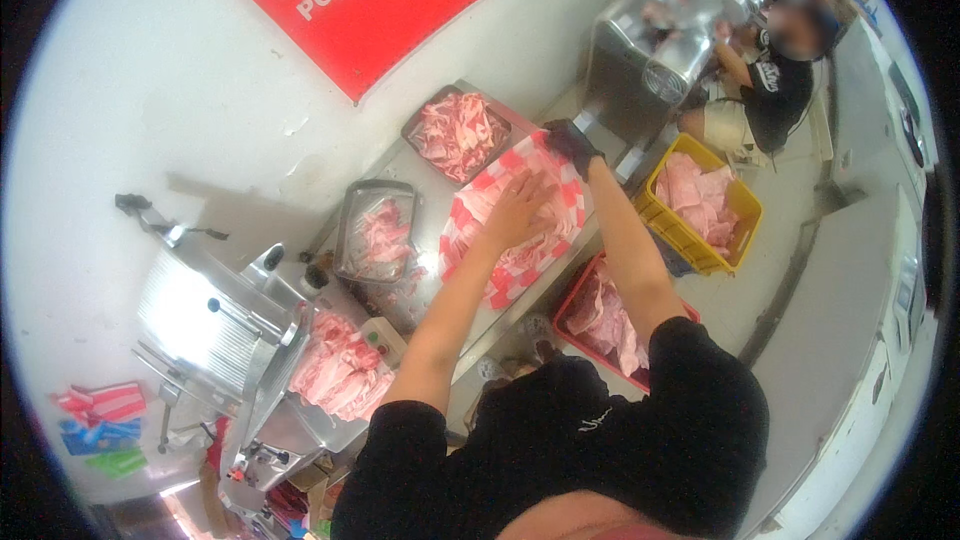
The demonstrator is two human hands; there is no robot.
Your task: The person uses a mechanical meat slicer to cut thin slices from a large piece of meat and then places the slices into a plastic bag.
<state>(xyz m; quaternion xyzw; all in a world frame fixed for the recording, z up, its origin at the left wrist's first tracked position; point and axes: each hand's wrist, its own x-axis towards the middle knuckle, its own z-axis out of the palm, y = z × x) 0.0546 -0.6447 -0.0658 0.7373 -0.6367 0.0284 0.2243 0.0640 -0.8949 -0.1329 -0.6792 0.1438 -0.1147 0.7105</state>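
Note:
Thin slices of raw meat point(480, 202) lie in or on a red-and-white checked plastic bag point(506, 292) on the steel table point(427, 307); I cannot tell which. My left hand point(523, 206) is bare and rests flat on the meat with its fingers apart. At the bag's far right edge, my right hand point(571, 146), in a black glove, has its fingers curled on the plastic. A tray of meat slices point(459, 131) stands just beyond the bag. To the left, a second tray point(375, 232) holds a smaller heap of scraps.
A meat slicer point(217, 315) with sliced meat point(341, 367) beside it stands at left. A red crate point(600, 315) and a yellow crate point(697, 210) of meat are at right. A co-worker point(780, 82) is near steel machines point(645, 52). A red sign hangs on the wall.

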